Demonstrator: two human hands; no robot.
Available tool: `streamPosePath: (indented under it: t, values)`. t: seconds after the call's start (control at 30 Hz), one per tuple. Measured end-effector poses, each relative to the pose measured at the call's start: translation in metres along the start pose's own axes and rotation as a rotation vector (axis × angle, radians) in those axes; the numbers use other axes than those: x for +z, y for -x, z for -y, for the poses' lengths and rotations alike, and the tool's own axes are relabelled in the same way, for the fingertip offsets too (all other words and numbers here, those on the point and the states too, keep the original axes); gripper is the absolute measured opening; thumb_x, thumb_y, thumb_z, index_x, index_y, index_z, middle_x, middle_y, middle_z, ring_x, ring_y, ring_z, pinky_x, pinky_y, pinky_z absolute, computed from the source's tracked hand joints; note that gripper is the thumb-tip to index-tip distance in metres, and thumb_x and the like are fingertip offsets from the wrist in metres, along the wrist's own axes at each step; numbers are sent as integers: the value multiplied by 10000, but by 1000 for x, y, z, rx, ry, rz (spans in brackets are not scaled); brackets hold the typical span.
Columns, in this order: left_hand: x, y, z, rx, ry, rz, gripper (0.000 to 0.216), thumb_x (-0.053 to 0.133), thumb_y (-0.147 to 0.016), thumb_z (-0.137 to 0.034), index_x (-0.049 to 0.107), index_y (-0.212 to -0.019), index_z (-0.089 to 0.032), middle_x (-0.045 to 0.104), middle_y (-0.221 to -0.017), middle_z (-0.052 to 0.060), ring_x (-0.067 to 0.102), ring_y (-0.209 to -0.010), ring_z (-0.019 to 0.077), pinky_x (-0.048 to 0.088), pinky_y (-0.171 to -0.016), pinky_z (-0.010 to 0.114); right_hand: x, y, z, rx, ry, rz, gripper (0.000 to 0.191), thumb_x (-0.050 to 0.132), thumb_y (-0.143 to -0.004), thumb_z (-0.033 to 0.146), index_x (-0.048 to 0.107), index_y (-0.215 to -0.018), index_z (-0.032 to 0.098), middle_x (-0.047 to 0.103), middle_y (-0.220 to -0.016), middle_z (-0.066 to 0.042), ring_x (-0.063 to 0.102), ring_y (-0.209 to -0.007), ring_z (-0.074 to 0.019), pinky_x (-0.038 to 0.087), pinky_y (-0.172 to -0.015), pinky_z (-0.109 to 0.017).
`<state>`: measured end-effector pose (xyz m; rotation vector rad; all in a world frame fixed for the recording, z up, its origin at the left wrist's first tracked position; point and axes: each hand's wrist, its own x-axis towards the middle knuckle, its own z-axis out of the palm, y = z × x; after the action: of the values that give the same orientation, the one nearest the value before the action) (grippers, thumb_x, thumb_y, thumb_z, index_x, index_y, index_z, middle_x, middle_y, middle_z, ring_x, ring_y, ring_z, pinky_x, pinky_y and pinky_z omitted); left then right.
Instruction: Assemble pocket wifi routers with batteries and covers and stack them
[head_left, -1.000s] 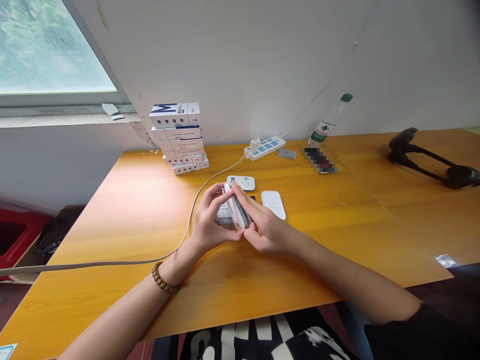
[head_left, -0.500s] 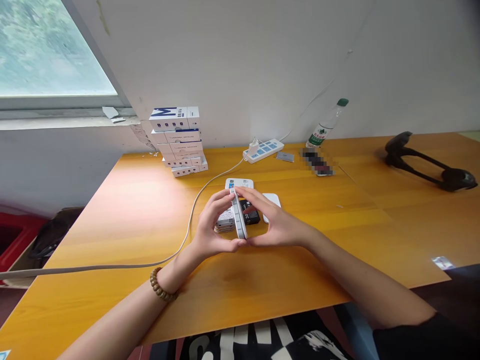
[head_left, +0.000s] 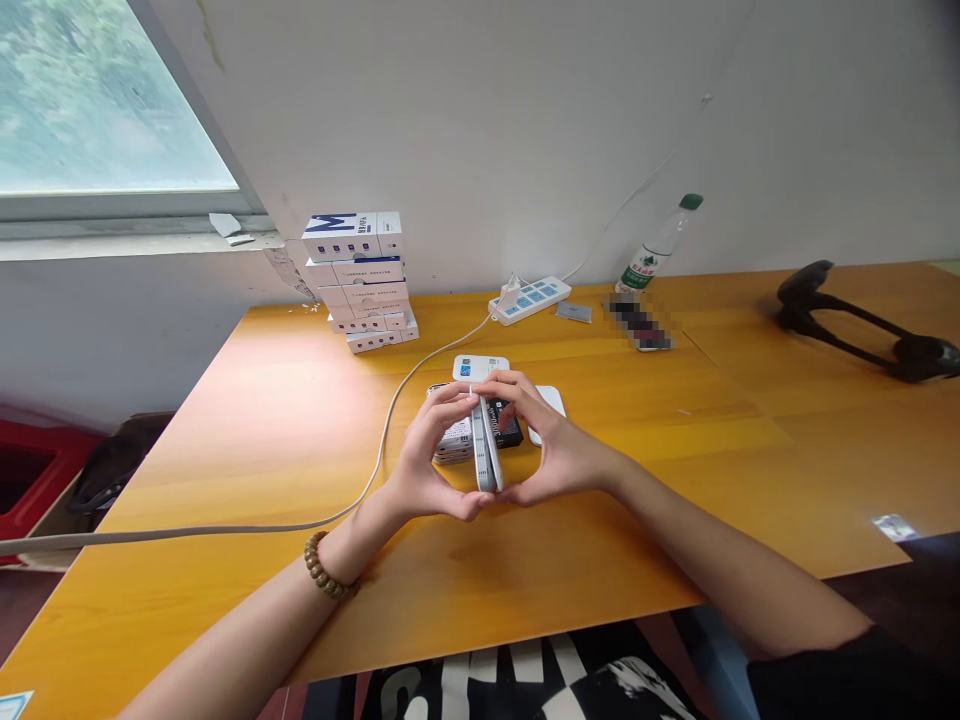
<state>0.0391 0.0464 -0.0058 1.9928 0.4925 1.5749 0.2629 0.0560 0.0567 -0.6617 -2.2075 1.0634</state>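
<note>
Held on edge between my hands is a slim white electronic device (head_left: pixel 481 450) with rows of slots along its side. A thin white cover (head_left: pixel 493 450) stands slightly apart from it on the right, with a narrow gap between them. My left hand (head_left: pixel 431 455) grips the slotted body between fingertips and thumb. My right hand (head_left: pixel 551 445) has its fingertips and thumb on the cover. Beneath and behind them lie a pile of flat white pieces (head_left: pixel 452 445), a black battery (head_left: pixel 508 425) and two white rounded plates, one at the back (head_left: pixel 480 366) and one at right (head_left: pixel 551 400).
Stacked white boxes (head_left: pixel 364 285) stand at the back left. A white cable (head_left: pixel 386 430) runs from the power strip (head_left: pixel 531 298) across the table to the left. Behind on the right are a water bottle (head_left: pixel 651 255), a phone (head_left: pixel 641 325) and a black looped object (head_left: pixel 855 325).
The cover has parted from the slotted body, so a gap now shows between them. My right hand has shifted slightly to the right, and the view has moved a little.
</note>
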Motion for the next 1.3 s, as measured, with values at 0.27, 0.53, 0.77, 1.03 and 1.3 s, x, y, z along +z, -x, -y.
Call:
streamPosePath:
  t: [0.27,0.53,0.77,1.03,1.3]
  values:
    - [1,1,5,-6,40,-83,882,753,-804,-745,515,-1520,-288,524,-1450,173,617,-1358,385,612,-1044,546,-24,11,-20,166,-221,-76,1079,1015,-572,524,388,-1438,379,479,-1415,-91,567,-1295,-321,530,-1048,-453]
    - [-9,-5,13,-72,-9,-281,841,739,-836,-782,552,-1485,-280,656,-1341,136,698,-1176,296,618,-972,454,-74,48,-64,501,179,-203,820,939,-675,536,425,-1278,324,407,-1619,-121,538,-1384,-373,467,-1144,-573]
    - [-11,-6,11,-126,-24,-354,806,746,-834,-786,592,-1438,-274,708,-1265,119,712,-1102,274,622,-919,425,-64,70,-89,569,314,-107,782,926,-684,546,456,-1265,314,431,-1647,-137,484,-1471,-400,430,-1171,-616]
    - [-8,-3,14,-66,45,-284,843,782,-837,-737,560,-1499,-265,660,-1355,135,693,-1187,290,616,-977,435,-61,63,-84,604,437,-49,811,899,-687,594,476,-1314,302,496,-1589,-152,486,-1463,-431,415,-1182,-609]
    - [-1,0,7,-58,107,-221,867,798,-827,-715,538,-1518,-259,590,-1441,161,640,-1303,330,574,-1075,489,-60,59,-80,511,404,-62,1001,917,-681,576,438,-1516,300,430,-1656,-158,392,-1559,-438,348,-1252,-637]
